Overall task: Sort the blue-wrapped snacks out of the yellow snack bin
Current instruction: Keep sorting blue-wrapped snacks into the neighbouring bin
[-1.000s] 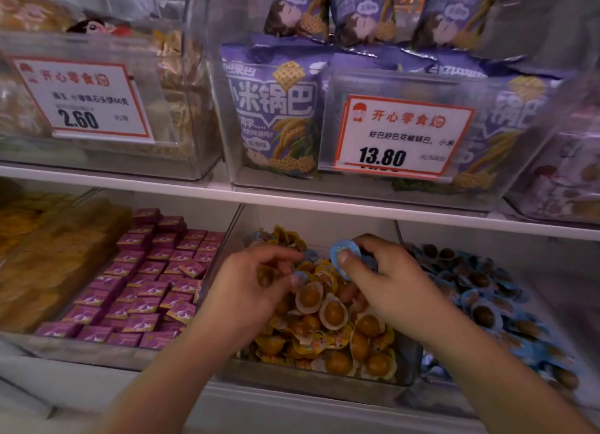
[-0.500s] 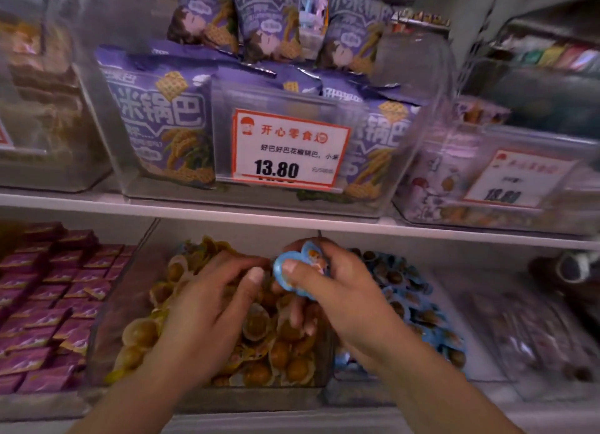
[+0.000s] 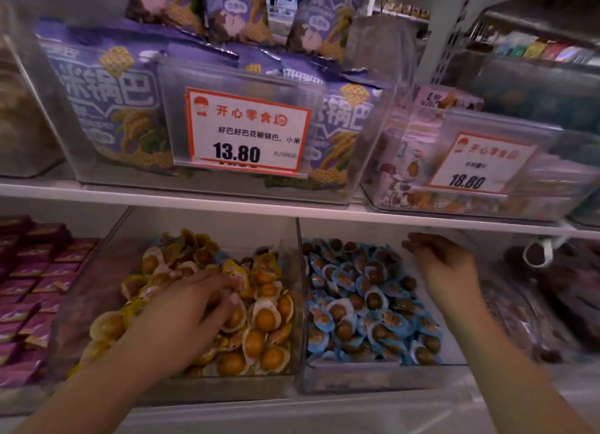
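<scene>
Shelf [image 3: 292,206], left hand [image 3: 181,316] in yellow bin [image 3: 293,303], right hand [image 3: 444,264] above blue bin [image 3: 373,373]
</scene>
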Motion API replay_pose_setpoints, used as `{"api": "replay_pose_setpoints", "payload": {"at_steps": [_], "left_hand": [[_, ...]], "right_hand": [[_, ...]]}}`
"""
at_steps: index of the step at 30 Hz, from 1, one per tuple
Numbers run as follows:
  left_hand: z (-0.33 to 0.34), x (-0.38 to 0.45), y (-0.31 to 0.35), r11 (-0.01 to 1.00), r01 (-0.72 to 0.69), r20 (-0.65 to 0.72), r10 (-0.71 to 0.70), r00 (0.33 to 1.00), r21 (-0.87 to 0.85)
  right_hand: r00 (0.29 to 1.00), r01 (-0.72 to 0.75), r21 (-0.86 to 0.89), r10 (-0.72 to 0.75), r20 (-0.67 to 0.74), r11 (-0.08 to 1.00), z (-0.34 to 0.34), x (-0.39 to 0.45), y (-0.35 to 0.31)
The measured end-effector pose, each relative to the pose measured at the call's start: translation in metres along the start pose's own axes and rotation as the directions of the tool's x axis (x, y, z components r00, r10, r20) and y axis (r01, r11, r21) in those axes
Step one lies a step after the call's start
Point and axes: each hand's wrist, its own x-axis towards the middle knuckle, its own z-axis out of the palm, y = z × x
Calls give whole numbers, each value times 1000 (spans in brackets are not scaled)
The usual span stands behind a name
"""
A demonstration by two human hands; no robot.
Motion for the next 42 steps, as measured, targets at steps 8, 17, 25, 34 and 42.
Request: {"api": "replay_pose_setpoints", "payload": {"at_steps": [8, 17, 25, 34, 42], "left_hand": [[-42, -25, -16, 988, -55, -336, 101, 936, 145], [-62, -53, -66, 980, 196, -312, -181, 933, 19], [-57, -53, -79, 984, 162, -281, -176, 943, -73], [-55, -55, -70, 981, 183, -301, -195, 934, -70], [-29, -49, -28, 999, -34, -279, 35, 960, 9]], "right_hand": [[813, 450, 26, -421, 403, 893, 93, -65, -91], [511, 479, -201, -85, 855, 854, 281, -44, -142], [416, 615, -277, -6, 909, 738, 304, -38, -134], [631, 466, -646, 284, 722, 605, 253, 23, -85], [476, 463, -513, 285, 832, 723, 294, 1, -83]]}}
